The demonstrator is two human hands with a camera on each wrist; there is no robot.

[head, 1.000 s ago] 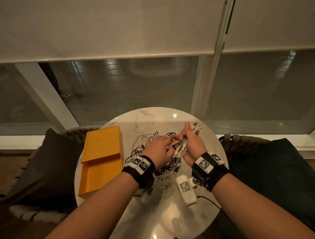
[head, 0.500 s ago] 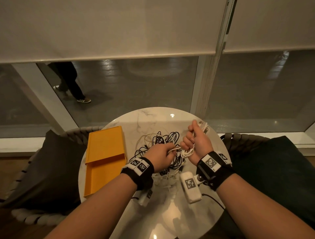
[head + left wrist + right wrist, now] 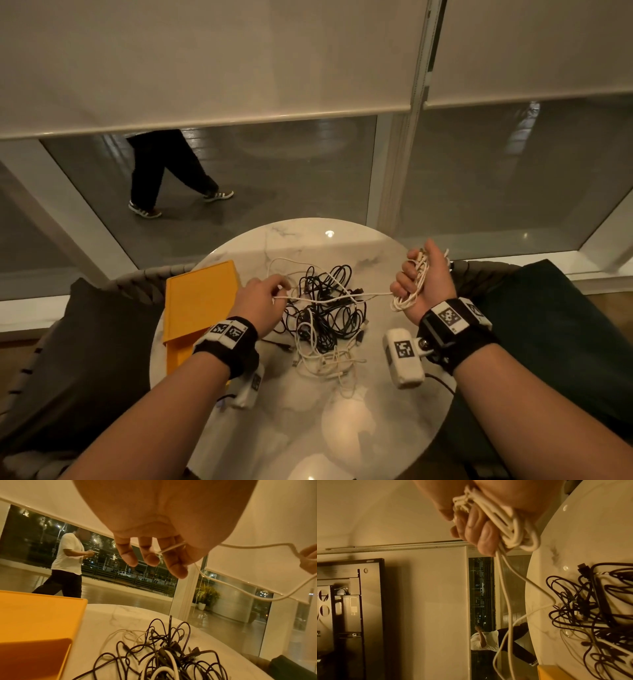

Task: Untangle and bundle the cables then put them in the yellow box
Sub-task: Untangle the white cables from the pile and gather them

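My right hand [image 3: 423, 279] grips a coiled bundle of white cable [image 3: 416, 287] [image 3: 501, 516], raised over the table's right side. From that bundle a single white strand [image 3: 337, 297] runs leftwards to my left hand [image 3: 263, 301], which pinches its end between thumb and forefinger [image 3: 173, 547]. Under the strand lies a tangle of black and white cables [image 3: 325, 315] [image 3: 164, 655] on the round marble table [image 3: 308, 411]. The yellow box [image 3: 198, 305] [image 3: 34, 628] lies open at the table's left, just left of my left hand.
Dark cushioned chairs [image 3: 561, 329] flank the table on both sides. Beyond the table is a window with lowered blinds [image 3: 205, 61]; a person [image 3: 164, 171] walks past outside. Loose white cables [image 3: 329, 363] lie near the table's middle.
My hands have drawn apart: the left moved left towards the box, the right moved right, and the white strand is now stretched between them. The person outside walked further right.
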